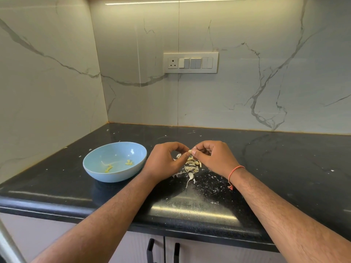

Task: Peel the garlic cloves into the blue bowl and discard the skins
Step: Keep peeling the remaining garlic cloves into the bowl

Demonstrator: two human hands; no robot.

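Black counter (284, 158) — both hands' grip pinching clove (190, 151)

The blue bowl (98, 166) stands upright, with some small yellowish garlic pieces (129, 162) inside. Right of the bowl lies a heap of pale garlic skins (191, 168), and one unpeeled clove (190, 176) at its near edge.

A single wide-angle head-worn view looks forward and down from just off the surface's (266, 158) near edge, close above both forearms, facing the marble back wall (247, 92) and the far-left corner.
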